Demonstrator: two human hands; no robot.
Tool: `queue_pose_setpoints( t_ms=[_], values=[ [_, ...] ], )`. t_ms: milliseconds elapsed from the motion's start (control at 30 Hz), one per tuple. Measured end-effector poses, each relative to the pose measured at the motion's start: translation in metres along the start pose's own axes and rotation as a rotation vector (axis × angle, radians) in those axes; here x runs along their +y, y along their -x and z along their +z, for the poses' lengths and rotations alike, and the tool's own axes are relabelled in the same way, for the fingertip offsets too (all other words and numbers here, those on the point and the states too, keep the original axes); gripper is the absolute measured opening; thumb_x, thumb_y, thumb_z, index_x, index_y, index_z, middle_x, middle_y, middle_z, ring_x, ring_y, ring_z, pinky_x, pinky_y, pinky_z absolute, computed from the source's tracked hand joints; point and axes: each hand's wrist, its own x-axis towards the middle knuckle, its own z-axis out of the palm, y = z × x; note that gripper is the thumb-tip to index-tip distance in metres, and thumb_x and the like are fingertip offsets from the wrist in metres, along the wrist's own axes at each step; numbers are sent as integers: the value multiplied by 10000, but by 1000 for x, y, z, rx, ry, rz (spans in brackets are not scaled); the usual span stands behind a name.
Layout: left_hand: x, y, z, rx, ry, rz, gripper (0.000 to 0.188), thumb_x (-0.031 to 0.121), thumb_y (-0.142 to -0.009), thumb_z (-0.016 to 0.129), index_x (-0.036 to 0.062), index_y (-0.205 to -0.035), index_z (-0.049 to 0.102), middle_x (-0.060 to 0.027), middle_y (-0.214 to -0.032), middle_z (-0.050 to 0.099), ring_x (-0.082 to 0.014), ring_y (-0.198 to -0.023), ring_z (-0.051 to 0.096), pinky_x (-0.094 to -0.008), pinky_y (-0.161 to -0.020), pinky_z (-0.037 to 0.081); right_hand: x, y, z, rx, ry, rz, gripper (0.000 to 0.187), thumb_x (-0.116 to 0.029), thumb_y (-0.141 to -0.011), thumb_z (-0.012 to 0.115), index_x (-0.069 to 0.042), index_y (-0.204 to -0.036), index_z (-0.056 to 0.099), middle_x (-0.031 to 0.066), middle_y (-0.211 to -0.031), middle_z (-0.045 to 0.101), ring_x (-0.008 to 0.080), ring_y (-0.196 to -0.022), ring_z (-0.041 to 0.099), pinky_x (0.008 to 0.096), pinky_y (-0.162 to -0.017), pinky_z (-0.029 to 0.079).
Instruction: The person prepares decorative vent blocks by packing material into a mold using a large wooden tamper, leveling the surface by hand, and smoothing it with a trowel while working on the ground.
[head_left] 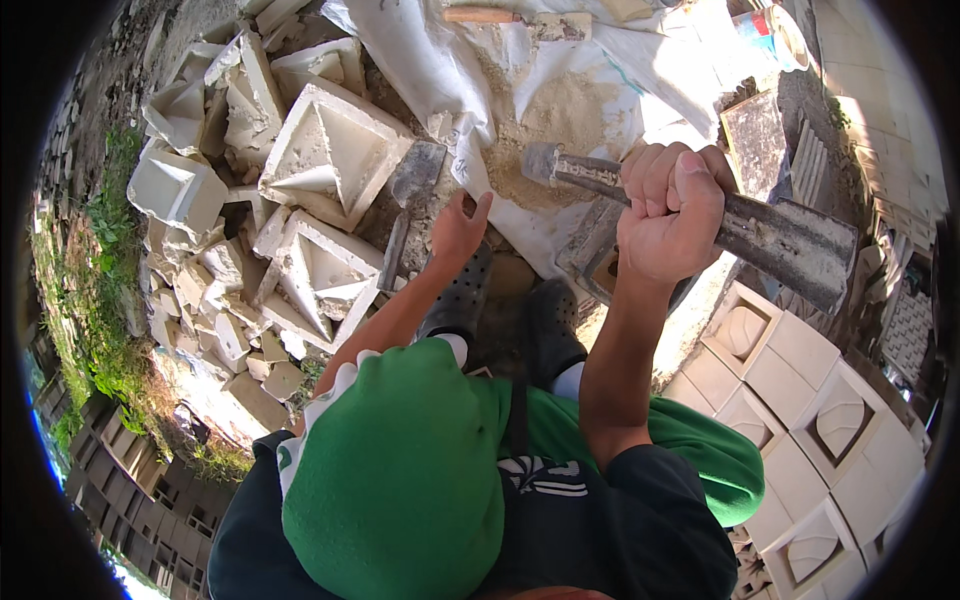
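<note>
The right hand [670, 208] hides the middle of the dark metal tool [790, 245].

The tool [790, 248] in the right hand [670, 205] is dark grey, mottled with pale dust. Left of the left hand [460, 232], broken blocks [372, 140] are off-white. Beyond both hands, a white sheet [400, 50] bears a turquoise line, and a trowel handle [482, 15] is orange-brown. Bodyward of the hands, the garment [390, 470] is green; the dark shirt [630, 525] carries a white print [545, 476].

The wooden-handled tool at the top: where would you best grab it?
Likely by its wooden handle, from above, gripping across its length: it lies sideways, slim and uncovered, while the flat blade looks crusted.
</note>
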Motion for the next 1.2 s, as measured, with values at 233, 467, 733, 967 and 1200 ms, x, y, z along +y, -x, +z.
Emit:
queue_pose_setpoints(
  t_ms=[233, 467, 733, 967, 1200],
  values=[
    [-7, -3, 10, 146, -16, 49, 338, 365, -874, 532, 70, -986, 653, -149, -892, 669, -353, -844, 621, -436, -724, 473, 123, 13, -22, -148, 241, 30, 301, 2, -838, 498, -88, -589, 355, -62, -548, 347, 21, -505, 318, 219, -442, 261],
    [-16, 5, 12, 200, -8, 56, 314, 349, -853, 563, 62, -940, 658, -139, -794, 665, -319, -752, 638, -407, -686, 481, 43, 14, -1, -233, 308, 32, 336, -63, -832, 498, -93, -572, 288, -25, -513, 331, 56, -464, 288, 237, -437, 225],
    [-8, -1, 12, 120, 28, 76, 266, 328, -856, 560, 100, -955, 656, -132, -795, 670, -304, -747, 644, -411, -667, 490, 119, 26, -22, -169, 265, 90, 343, -53, -828, 506, -100, -582, 272, -29, -516, 325, 63, -455, 278, 260, -423, 247],
    [-4, 0, 7, 150, 20, 63, 272, 342, -845, 572, 89, -910, 650, -118, -759, 664, -299, -705, 642, -397, -657, 482, 27, 18, -10, -66, 144, 137, 331, -64, -832, 499, -105, -584, 283, -28, -517, 301, 68, -460, 287, 245, -444, 239],
    [-6, -1, 13, 167, 22, 70, 272, 339, -840, 572, 85, -910, 638, -115, -751, 656, -300, -709, 635, -402, -667, 479, 118, 14, -42, -83, 209, 76, 254, -55, -845, 512, -65, -614, 407, -47, -547, 369, 47, -495, 334, 220, -447, 265]
  ],
)
